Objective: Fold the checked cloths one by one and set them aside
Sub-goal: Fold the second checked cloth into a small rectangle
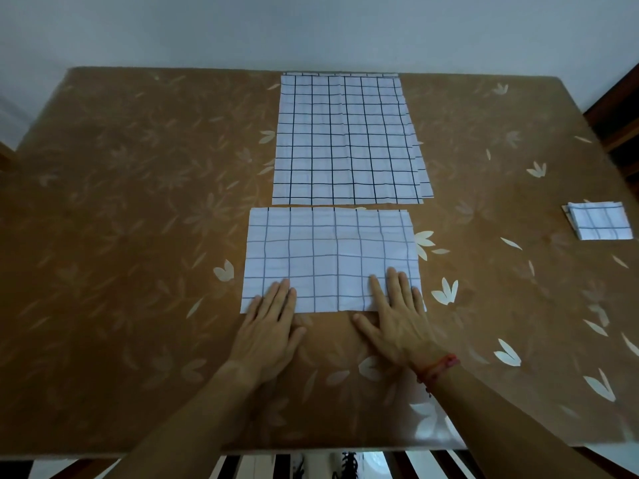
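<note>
A white cloth with dark checks, folded once (328, 250), lies flat in front of me. My left hand (269, 326) presses its near left edge with straight fingers. My right hand (397, 316) lies flat on its near right part, fingers straight; a red thread band circles that wrist. Behind it lies a stack of unfolded checked cloths (345, 140), their edges fanned at the right. A small pile of folded checked cloths (600, 224) sits at the far right of the table.
The table (121, 202) wears a brown covering with pale leaf shapes. A wall stands behind it. Dark wooden furniture (619, 112) shows at the right edge, and chair slats (345, 464) run below the near table edge.
</note>
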`<state>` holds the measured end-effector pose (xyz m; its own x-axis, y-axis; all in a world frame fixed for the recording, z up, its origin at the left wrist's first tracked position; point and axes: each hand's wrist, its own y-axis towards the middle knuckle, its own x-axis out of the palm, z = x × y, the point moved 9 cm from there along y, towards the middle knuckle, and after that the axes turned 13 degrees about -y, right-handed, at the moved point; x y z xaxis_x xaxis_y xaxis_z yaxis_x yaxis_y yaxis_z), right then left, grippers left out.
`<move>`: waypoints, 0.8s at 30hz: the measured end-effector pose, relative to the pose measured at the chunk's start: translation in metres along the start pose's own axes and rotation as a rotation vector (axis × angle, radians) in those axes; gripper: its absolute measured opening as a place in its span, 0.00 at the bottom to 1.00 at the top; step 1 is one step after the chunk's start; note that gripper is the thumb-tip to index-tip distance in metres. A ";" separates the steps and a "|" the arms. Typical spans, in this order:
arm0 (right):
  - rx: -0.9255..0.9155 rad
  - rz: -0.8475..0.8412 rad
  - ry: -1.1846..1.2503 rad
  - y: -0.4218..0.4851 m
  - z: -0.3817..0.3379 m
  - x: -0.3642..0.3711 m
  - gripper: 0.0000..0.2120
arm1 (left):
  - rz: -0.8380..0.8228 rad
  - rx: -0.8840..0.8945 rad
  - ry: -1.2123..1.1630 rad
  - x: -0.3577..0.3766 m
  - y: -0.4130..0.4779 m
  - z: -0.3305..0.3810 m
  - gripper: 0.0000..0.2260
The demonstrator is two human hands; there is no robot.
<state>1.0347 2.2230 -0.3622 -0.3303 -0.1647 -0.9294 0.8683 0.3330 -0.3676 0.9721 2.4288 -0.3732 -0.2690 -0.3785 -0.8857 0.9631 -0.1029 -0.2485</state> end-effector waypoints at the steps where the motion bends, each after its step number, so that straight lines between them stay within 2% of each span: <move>1: -0.001 0.000 -0.001 0.002 0.000 0.001 0.42 | 0.008 -0.001 -0.002 0.000 0.002 -0.001 0.33; 6: -0.018 0.085 -0.018 0.008 -0.004 -0.007 0.39 | 0.096 0.070 0.015 -0.009 0.007 0.016 0.28; 9: -0.140 0.198 -0.043 0.000 -0.028 -0.014 0.34 | 0.060 0.216 0.033 0.001 0.005 0.047 0.27; 12: -0.257 0.198 -0.103 -0.009 -0.052 -0.001 0.33 | 0.026 0.186 0.040 0.015 0.007 0.052 0.27; 17: -0.171 0.136 -0.130 -0.005 -0.029 0.011 0.39 | 0.004 0.129 0.064 0.015 0.006 0.027 0.29; 24: -0.107 0.123 -0.104 -0.012 -0.021 0.004 0.39 | 0.037 0.073 0.029 0.001 -0.004 0.008 0.29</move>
<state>1.0154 2.2378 -0.3624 -0.1793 -0.2104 -0.9610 0.8537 0.4523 -0.2583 0.9678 2.4210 -0.3702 -0.2324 -0.3566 -0.9049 0.9698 -0.1563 -0.1874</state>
